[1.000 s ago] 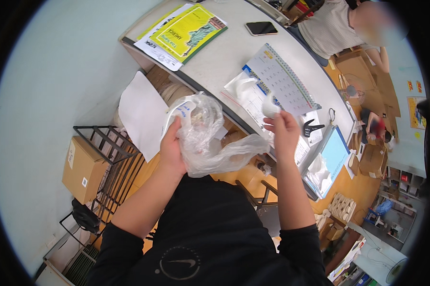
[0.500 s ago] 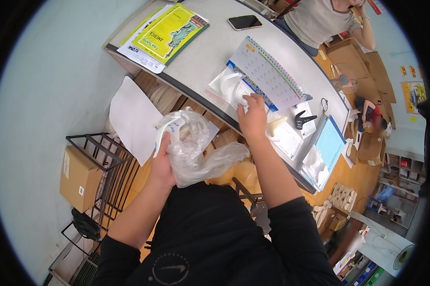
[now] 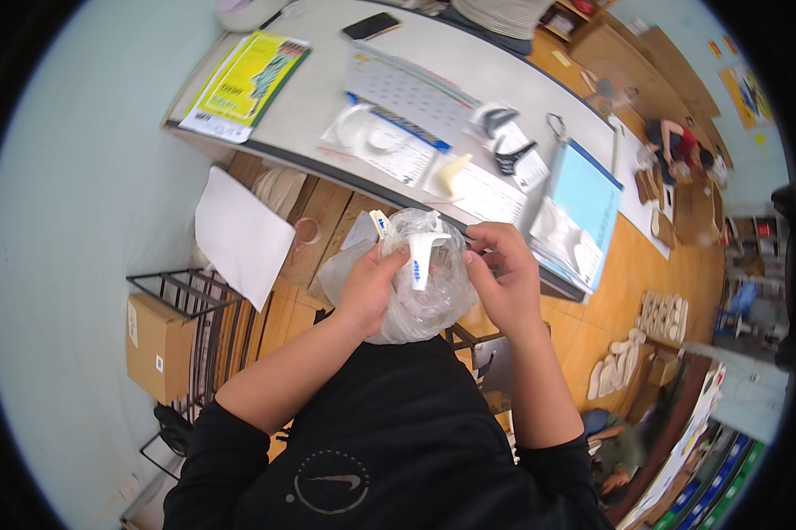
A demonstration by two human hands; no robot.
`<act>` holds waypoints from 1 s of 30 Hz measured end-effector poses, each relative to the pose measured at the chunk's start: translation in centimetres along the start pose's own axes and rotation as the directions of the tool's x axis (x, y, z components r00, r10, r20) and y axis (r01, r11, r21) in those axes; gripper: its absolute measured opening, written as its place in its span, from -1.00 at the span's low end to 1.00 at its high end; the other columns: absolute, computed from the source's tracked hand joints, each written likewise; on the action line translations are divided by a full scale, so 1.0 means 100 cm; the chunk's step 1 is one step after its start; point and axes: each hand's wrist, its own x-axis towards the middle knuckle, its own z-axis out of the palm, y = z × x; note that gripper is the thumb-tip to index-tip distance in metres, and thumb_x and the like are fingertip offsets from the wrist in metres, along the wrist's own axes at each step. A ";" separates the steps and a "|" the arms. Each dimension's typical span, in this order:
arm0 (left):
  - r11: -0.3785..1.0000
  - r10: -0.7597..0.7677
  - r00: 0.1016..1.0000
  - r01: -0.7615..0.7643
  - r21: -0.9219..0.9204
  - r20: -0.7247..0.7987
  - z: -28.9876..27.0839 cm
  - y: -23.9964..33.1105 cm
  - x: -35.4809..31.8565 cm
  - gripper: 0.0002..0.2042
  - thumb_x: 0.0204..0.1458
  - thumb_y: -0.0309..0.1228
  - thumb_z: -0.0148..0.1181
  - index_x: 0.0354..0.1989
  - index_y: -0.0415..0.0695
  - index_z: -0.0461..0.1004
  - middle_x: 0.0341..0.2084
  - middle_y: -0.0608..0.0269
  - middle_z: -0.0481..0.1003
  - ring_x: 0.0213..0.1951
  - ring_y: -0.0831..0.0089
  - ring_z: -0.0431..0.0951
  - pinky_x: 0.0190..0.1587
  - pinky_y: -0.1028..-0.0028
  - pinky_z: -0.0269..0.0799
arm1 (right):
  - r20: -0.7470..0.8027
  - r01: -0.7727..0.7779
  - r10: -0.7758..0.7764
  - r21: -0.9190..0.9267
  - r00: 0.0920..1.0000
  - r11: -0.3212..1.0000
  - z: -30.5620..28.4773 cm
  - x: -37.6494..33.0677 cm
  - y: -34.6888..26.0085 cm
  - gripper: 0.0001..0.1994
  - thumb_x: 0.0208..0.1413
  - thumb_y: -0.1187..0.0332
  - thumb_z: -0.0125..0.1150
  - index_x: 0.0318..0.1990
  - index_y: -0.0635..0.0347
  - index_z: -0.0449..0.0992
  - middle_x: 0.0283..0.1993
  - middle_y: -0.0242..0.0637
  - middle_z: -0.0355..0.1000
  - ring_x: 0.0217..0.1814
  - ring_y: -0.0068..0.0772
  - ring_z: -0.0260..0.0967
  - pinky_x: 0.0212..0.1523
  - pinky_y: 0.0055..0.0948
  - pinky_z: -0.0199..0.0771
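My left hand (image 3: pixel 371 287) is closed on a crumpled clear plastic bag (image 3: pixel 415 318) in front of my torso. A white curved plastic piece (image 3: pixel 422 256) with blue print lies against the bag, close to my left thumb. Just above that hand, a second small pale piece (image 3: pixel 380 223) with blue marks sticks up. My right hand (image 3: pixel 506 274) is at the bag's right side, fingers curled but apart from the thumb, with nothing visible between them. Whether its thumb touches the plastic is hard to tell.
Along the grey desk (image 3: pixel 314 84) are a yellow-green book (image 3: pixel 243 79), a phone (image 3: pixel 371 26), a desk calendar (image 3: pixel 411 93), bagged white pieces (image 3: pixel 371 132), a cream piece (image 3: pixel 451 174), black pieces (image 3: pixel 513 159) and a blue folder (image 3: pixel 583 199). A black rack (image 3: pixel 186 291) stands left. Other people are at right.
My right hand has come back from the desk to the bag. My left hand and the bag have shifted right, and the white piece now shows upright on the bag.
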 end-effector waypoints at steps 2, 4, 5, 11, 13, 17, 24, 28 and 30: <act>0.995 0.015 0.999 -0.020 0.102 0.045 0.024 -0.018 -0.002 -0.69 0.24 -0.33 -0.01 0.09 -0.20 0.35 -0.15 0.17 0.52 -0.15 0.42 0.56 -0.10 0.39 0.51 | -0.045 0.046 -0.050 -0.088 0.998 0.995 -0.022 -0.019 -0.001 -0.71 -0.07 0.53 0.28 -0.12 0.18 0.50 -0.08 -0.22 0.42 -0.12 -0.29 0.39 -0.16 -0.39 0.41; 0.975 0.019 0.993 -0.044 0.219 0.114 0.045 -0.034 -0.002 -0.68 0.25 -0.31 -0.02 0.11 -0.18 0.33 -0.16 0.13 0.52 -0.17 0.38 0.58 -0.10 0.37 0.53 | -0.054 0.134 -0.149 -0.217 0.987 0.967 -0.043 -0.037 0.003 -0.70 -0.09 0.52 0.30 -0.13 0.17 0.51 -0.07 -0.20 0.42 -0.08 -0.19 0.38 -0.10 -0.32 0.41; 0.967 0.010 0.989 -0.047 0.250 0.147 0.054 -0.041 -0.002 -0.67 0.25 -0.30 0.00 0.11 -0.18 0.33 -0.14 0.18 0.51 -0.16 0.43 0.55 -0.09 0.40 0.50 | -0.072 0.188 -0.212 -0.246 0.975 0.951 -0.050 -0.045 0.007 -0.71 -0.14 0.55 0.31 -0.17 0.16 0.52 -0.08 -0.18 0.42 -0.03 -0.09 0.37 -0.03 -0.26 0.39; 0.935 -0.119 0.955 0.016 0.354 0.271 0.080 -0.070 -0.005 -0.60 0.27 -0.22 -0.02 0.19 -0.18 0.27 -0.03 0.27 0.45 -0.04 0.51 0.47 -0.02 0.45 0.44 | -0.275 0.064 -0.188 -0.404 0.943 0.912 -0.085 -0.093 0.021 -0.78 -0.16 0.60 0.31 -0.29 0.17 0.55 -0.04 -0.17 0.45 0.01 -0.11 0.38 -0.01 -0.29 0.40; 0.940 -0.142 0.938 0.028 0.340 0.316 0.084 -0.075 -0.004 -0.57 0.29 -0.19 -0.07 0.22 -0.18 0.24 0.01 0.24 0.43 0.01 0.49 0.44 0.00 0.43 0.43 | -0.277 0.021 -0.159 -0.442 0.948 0.897 -0.092 -0.104 0.022 -0.82 -0.13 0.56 0.32 -0.30 0.18 0.56 -0.01 -0.14 0.44 0.03 -0.09 0.38 0.01 -0.26 0.39; 0.908 -0.289 0.900 0.150 0.391 0.326 0.087 -0.079 -0.002 -0.52 0.31 -0.09 -0.19 0.25 -0.18 0.20 0.07 0.18 0.38 0.06 0.44 0.41 0.08 0.40 0.38 | -0.207 -0.089 -0.002 -0.430 0.978 0.898 -0.096 -0.113 0.021 -0.84 -0.05 0.42 0.31 -0.27 0.20 0.59 0.04 -0.07 0.41 0.06 -0.02 0.36 0.05 -0.19 0.38; 0.919 -0.374 0.820 0.266 0.290 0.433 0.087 -0.073 0.004 -0.48 0.32 -0.04 -0.28 0.26 -0.17 0.20 0.08 0.18 0.38 0.07 0.41 0.42 0.10 0.38 0.37 | -0.100 -0.219 0.201 -0.240 0.975 0.946 -0.100 -0.115 0.016 -0.75 0.01 0.36 0.29 -0.15 0.25 0.58 0.07 -0.03 0.38 0.02 0.02 0.39 0.04 -0.23 0.39; 0.860 -0.300 0.907 0.123 0.495 0.295 0.083 -0.068 0.010 -0.57 0.30 -0.18 -0.15 0.21 -0.20 0.25 0.05 0.17 0.42 0.05 0.43 0.45 0.10 0.38 0.38 | -0.203 -0.252 0.207 -0.231 0.957 0.940 -0.095 -0.112 0.012 -0.80 -0.02 0.44 0.31 -0.21 0.26 0.56 -0.02 -0.14 0.40 -0.12 -0.14 0.43 -0.10 -0.37 0.45; 0.874 -0.238 0.892 0.024 0.486 0.384 0.082 -0.069 0.011 -0.62 0.21 -0.35 -0.01 0.18 -0.19 0.27 -0.03 0.20 0.45 -0.08 0.50 0.49 -0.10 0.46 0.43 | -0.236 -0.264 0.193 -0.324 0.952 0.908 -0.092 -0.110 0.011 -0.79 -0.03 0.45 0.32 -0.20 0.26 0.54 -0.06 -0.18 0.40 -0.15 -0.21 0.42 -0.13 -0.39 0.46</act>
